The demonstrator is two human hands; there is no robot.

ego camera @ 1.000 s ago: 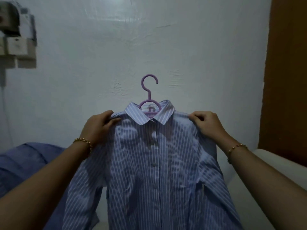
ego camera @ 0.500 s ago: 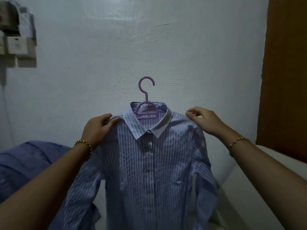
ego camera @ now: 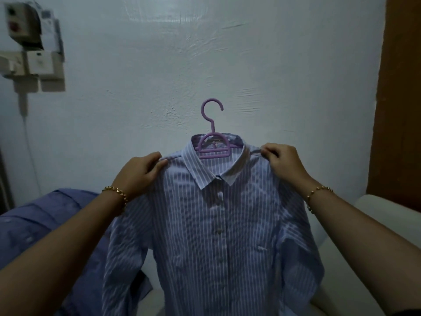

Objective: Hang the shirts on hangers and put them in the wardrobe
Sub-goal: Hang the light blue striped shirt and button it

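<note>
A wall switch box (ego camera: 34,62) sits at ten o'clock, its markings too blurred to read, and a plain blue garment (ego camera: 45,224) lies at eight o'clock. The left hand (ego camera: 141,172) grips one shoulder of the striped shirt (ego camera: 218,236), which hangs at centre on a purple hanger (ego camera: 213,147) with its hook at twelve o'clock. The right hand (ego camera: 282,160), well apart from the left, pinches the other shoulder.

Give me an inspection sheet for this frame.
Surface: white cushion at low right; kind unclear.
Job's things: striped shirt on purple hanger, held up in the air; no wardrobe identified.
Clutter: blue garment heaped at left.
Grippers: left hand grips one shirt shoulder; right hand pinches the other.
Cables: one cable drops from the wall boxes.
Surroundings: white wall; brown panel at right.
</note>
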